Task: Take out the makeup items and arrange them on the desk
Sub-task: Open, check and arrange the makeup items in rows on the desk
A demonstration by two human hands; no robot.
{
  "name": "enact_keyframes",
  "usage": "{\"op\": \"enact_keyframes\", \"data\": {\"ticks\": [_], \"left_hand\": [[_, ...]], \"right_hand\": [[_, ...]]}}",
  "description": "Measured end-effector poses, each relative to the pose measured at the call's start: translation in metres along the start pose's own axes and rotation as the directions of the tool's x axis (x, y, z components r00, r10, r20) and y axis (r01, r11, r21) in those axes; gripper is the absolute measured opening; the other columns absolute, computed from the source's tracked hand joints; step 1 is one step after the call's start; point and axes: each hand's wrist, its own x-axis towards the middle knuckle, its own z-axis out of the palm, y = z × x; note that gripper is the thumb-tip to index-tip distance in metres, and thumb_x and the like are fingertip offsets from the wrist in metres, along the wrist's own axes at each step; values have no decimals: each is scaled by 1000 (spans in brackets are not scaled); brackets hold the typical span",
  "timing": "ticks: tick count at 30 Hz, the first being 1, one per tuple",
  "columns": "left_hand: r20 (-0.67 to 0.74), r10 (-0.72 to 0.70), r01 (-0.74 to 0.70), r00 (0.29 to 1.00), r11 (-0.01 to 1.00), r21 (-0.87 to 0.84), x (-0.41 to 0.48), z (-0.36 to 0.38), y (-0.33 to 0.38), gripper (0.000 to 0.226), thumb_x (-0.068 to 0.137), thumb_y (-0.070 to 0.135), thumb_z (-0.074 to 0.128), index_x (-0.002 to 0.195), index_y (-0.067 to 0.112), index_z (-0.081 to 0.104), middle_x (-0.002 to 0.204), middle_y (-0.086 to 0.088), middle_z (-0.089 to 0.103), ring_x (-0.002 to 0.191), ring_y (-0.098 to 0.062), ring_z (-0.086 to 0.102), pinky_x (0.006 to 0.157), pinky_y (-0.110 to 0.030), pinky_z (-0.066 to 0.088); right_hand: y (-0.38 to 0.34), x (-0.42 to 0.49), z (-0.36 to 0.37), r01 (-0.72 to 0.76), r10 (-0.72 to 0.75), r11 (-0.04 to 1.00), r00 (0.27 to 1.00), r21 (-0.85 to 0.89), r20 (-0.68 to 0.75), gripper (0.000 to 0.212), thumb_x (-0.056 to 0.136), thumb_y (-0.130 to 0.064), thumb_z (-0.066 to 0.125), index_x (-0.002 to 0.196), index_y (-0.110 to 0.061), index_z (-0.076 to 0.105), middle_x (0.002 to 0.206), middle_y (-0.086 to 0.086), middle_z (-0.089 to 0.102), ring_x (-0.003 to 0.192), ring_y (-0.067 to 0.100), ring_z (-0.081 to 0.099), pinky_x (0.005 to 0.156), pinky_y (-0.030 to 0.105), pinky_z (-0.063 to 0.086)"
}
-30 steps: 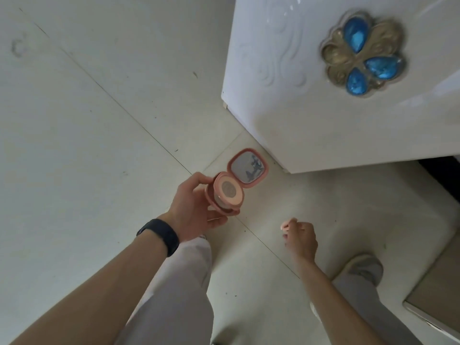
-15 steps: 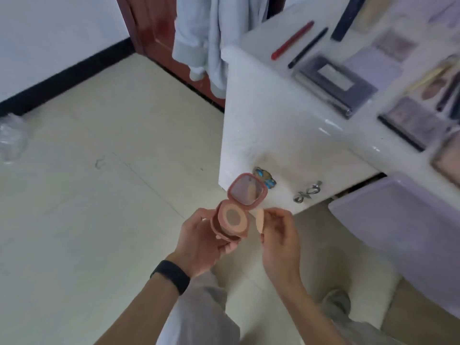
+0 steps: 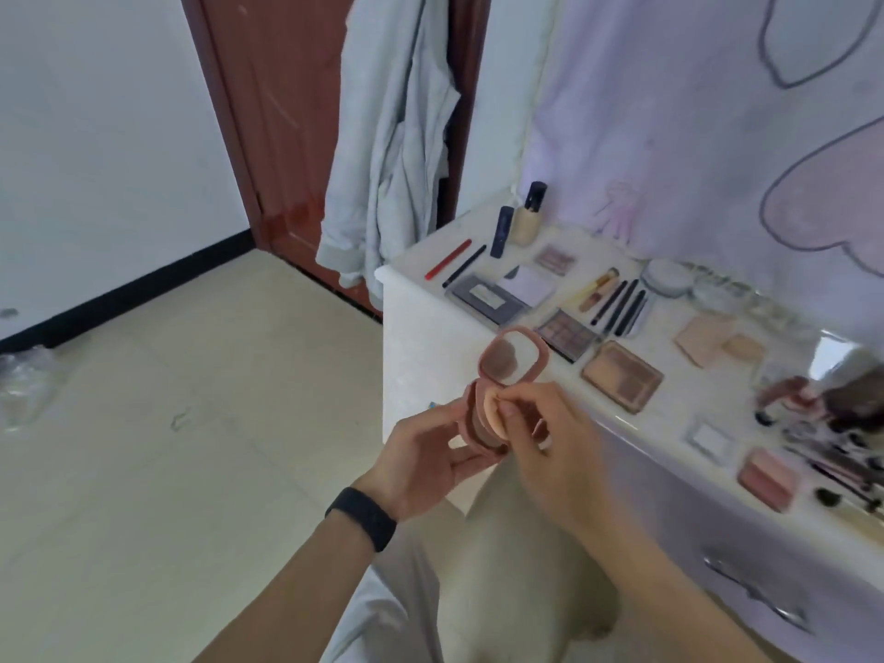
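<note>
A pink compact (image 3: 512, 361) stands open with its mirror lid up, just off the left front corner of the white desk (image 3: 411, 318). My left hand (image 3: 425, 461) grips its base from the left. My right hand (image 3: 540, 437) pinches a small peach puff (image 3: 492, 408) against the compact's pan. On the desk lie several makeup items: a red pencil (image 3: 448, 259), a foundation bottle (image 3: 526, 217), a dark palette (image 3: 488, 298), an eyeshadow palette (image 3: 567, 333) and a brown palette (image 3: 622, 377).
A grey garment (image 3: 392, 136) hangs by a brown door (image 3: 268, 112) behind the desk. Brushes (image 3: 617, 306) and small jars (image 3: 669, 279) crowd the desk's middle and right. An open lilac drawer (image 3: 669, 490) juts out below the desk edge. Beige floor tiles (image 3: 167, 447) stretch to the left.
The view has tilted up from the floor to the desk. My right hand has come in from the side and brought the puff onto the compact held in my left hand.
</note>
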Motion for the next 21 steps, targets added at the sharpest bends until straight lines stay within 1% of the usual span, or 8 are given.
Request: {"op": "enact_keyframes", "data": {"ticks": [3,7,9,12,15,18,19,21], "left_hand": [[44,-1,0,999,1000,29,0,19,0,48,92,27,62,133,2,60,146,-24,49,118,-38,60,103,-43,49],[57,-20,15,998,997,76,-2,38,-1,54,89,28,65,134,-1,59,144,-27,50,120,-40,58,110,-47,45],[73,-35,28,997,994,104,-2,44,-1,55,92,29,63,136,-2,55,141,-28,52,122,-40,55,112,-48,42],[104,-46,33,993,991,131,-4,53,-1,53,94,31,61,137,0,57,142,-27,52,122,-40,57,114,-49,41],[90,-45,36,995,995,93,-6,59,-2,52,90,29,65,131,-3,61,139,-29,54,118,-41,58,115,-53,38],[73,-28,24,997,999,48,-6,69,-4,42,91,26,61,122,-2,68,128,-28,61,114,-44,60,111,-52,42],[65,-25,23,998,999,37,-6,72,-4,40,91,26,59,120,0,69,124,-25,64,114,-46,62,109,-51,45],[55,-30,29,998,999,18,-6,78,-5,44,91,26,57,125,-1,65,129,-24,63,117,-51,60,110,-52,43]], "right_hand": [[4,-2,-17,27,-28,999,999,-47,-23,15,95,-19,66,106,-28,66,96,-23,57,84,-4,56,71,6,40],[10,-9,-33,76,-83,990,995,-117,-54,15,96,-17,65,107,-27,66,99,-17,59,85,-6,52,76,6,39],[12,-13,-38,96,-104,988,993,-119,-62,13,96,-21,63,107,-29,64,102,-14,62,88,-1,52,78,11,41],[14,-16,-43,94,-105,990,990,-108,-94,14,96,-31,59,108,-31,65,103,-12,62,89,2,54,75,21,48],[14,-18,-50,55,-59,998,992,-38,-114,16,93,-33,66,108,-34,68,102,-10,60,89,-2,54,75,16,47],[14,-22,-60,12,-11,1000,981,5,-194,17,91,-29,72,107,-25,74,100,-9,61,84,4,58,72,15,47],[15,-23,-65,-38,47,998,969,42,-243,14,91,-24,73,104,-25,74,98,-10,61,81,7,59,70,15,48],[13,-20,-81,-161,212,971,925,178,-315,14,91,-18,72,100,-28,72,96,-10,62,77,10,60,66,15,48]]}}
